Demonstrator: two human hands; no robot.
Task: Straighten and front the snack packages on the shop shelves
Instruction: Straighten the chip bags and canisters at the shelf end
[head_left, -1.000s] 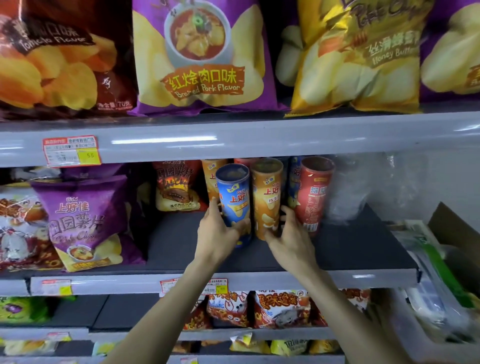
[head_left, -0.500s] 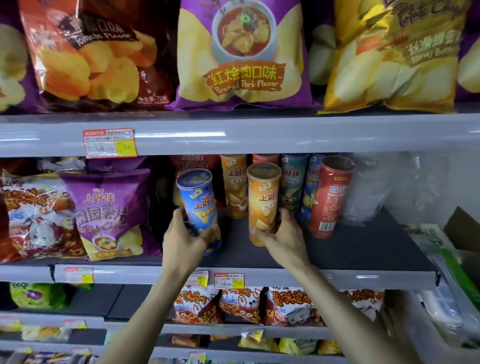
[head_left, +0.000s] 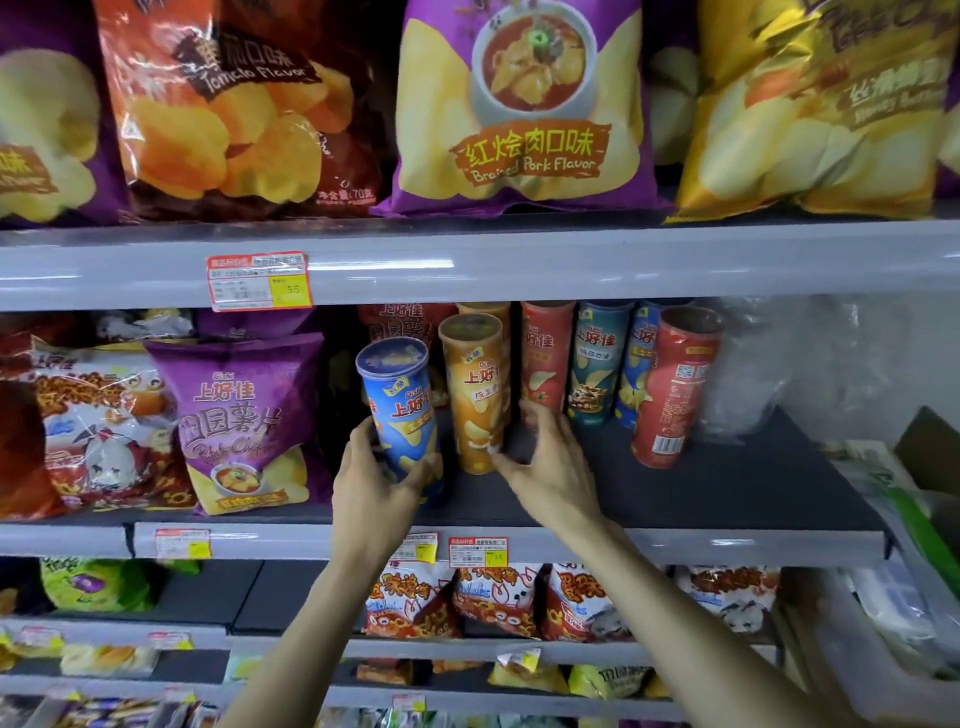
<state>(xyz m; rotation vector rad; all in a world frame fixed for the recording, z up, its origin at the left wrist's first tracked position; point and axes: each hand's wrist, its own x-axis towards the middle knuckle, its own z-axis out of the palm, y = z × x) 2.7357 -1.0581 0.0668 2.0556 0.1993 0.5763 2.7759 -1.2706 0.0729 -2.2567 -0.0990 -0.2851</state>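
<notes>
The orange can (head_left: 475, 395) stands on the dark middle shelf (head_left: 727, 499), set back from its front edge, with the label facing out. Just left of it, the left hand (head_left: 376, 483) grips the lower half of a blue can (head_left: 402, 410), thumb across the front and fingers curled round the back. That can tilts, its lid leaning left. The hand hides its foot, so I cannot tell whether it rests on the shelf.

The right hand (head_left: 550, 467) is spread just right of the orange can. Its thumb tip touches the can near the bottom, while its blurred fingers reach past the side without wrapping it.

Behind and right of the orange can, a back row of cans waits: a red one (head_left: 545, 358), a teal one (head_left: 595, 364) and another blue one (head_left: 636, 364). Farther right and nearer the front, a leaning red can (head_left: 672, 387) shows its barcode side instead of its face.

Left of the orange can, beyond the blue one, a purple chip bag (head_left: 239, 421) already faces out.

The job looks early to midway. Two cans are being fronted. The back row needs pulling forward, and the leaning red can needs turning and standing straight.
</notes>
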